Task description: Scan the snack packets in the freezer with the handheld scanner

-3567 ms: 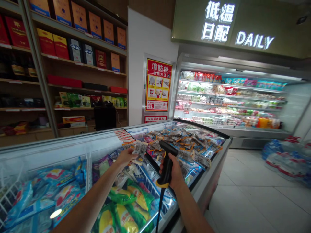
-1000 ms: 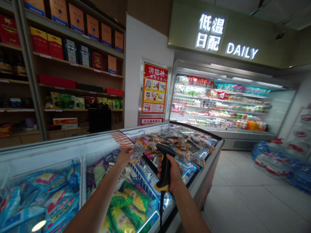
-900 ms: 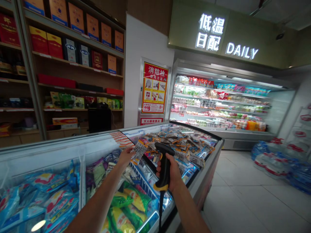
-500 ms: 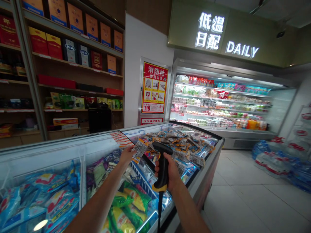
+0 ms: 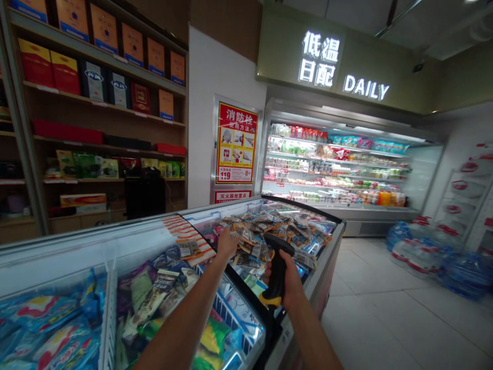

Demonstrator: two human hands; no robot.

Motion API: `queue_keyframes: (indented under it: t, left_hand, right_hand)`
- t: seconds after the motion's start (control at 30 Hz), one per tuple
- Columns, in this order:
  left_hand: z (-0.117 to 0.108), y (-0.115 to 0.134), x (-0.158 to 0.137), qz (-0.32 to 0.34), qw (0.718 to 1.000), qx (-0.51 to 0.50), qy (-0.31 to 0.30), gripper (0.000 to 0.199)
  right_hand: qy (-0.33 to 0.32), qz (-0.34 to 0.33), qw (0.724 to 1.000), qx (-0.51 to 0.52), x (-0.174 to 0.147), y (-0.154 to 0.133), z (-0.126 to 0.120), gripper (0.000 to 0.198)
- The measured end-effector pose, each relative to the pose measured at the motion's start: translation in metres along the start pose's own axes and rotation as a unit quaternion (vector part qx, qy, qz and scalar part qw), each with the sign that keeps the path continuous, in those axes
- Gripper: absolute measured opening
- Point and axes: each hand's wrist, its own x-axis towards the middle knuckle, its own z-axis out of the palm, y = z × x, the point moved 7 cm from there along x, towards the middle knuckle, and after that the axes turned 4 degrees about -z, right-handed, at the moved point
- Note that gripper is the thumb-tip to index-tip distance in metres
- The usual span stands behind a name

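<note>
My right hand (image 5: 290,280) is wrapped round the grip of a black and yellow handheld barcode scanner (image 5: 276,282), held up over the freezer's dark edge, its cable hanging below. My left hand (image 5: 227,243) reaches to the near left side of a pile of small snack packets (image 5: 265,223) on the freezer's glass top. Its fingers are partly hidden and blurred, so I cannot see whether they grip anything. Left of this hand, one small packet (image 5: 189,248) lies on an orange-and-white striped bag (image 5: 175,226).
Under the glass, the chest freezer (image 5: 146,226) holds blue bags (image 5: 42,313) and green-yellow bags (image 5: 213,334). Shelves of boxes (image 5: 102,92) stand at the back left, a lit chiller (image 5: 339,164) behind. Bottled water (image 5: 414,254) sits on the tiled floor (image 5: 362,308) at right.
My left hand has let go of a small packet, which now lies on the striped bag, and has moved right to the pile. The scanner sits slightly further right, and the view has turned left-to-right.
</note>
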Motion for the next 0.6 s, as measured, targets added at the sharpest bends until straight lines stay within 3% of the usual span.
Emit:
queue_keyframes:
  t: [0.07, 0.13, 0.23, 0.33, 0.47, 0.6]
  left_hand:
    - [-0.030, -0.016, -0.003, -0.008, 0.996, 0.068, 0.058, 0.042]
    - [-0.066, -0.041, -0.007, -0.061, 0.979, 0.154, 0.122, 0.045]
    - [-0.102, -0.077, -0.012, -0.148, 0.940, 0.276, 0.135, 0.051]
    - [-0.110, -0.092, -0.010, -0.140, 0.943, 0.285, 0.096, 0.042]
    - [-0.112, -0.093, -0.004, -0.114, 0.973, 0.173, 0.102, 0.034]
    - [-0.105, -0.086, 0.000, -0.107, 0.985, 0.061, 0.122, 0.036]
  right_hand:
    - [0.003, 0.003, 1.000, -0.002, 0.000, 0.003, 0.000, 0.021]
    - [0.005, 0.008, 1.000, -0.003, 0.000, 0.008, 0.001, 0.023]
    - [-0.001, 0.024, 1.000, -0.003, -0.001, 0.018, 0.007, 0.026]
    - [-0.003, 0.037, 0.999, -0.007, -0.003, 0.026, 0.012, 0.027]
    - [-0.012, 0.038, 0.999, -0.011, -0.005, 0.032, 0.020, 0.026]
    - [-0.029, 0.049, 0.998, -0.021, -0.007, 0.037, 0.030, 0.027]
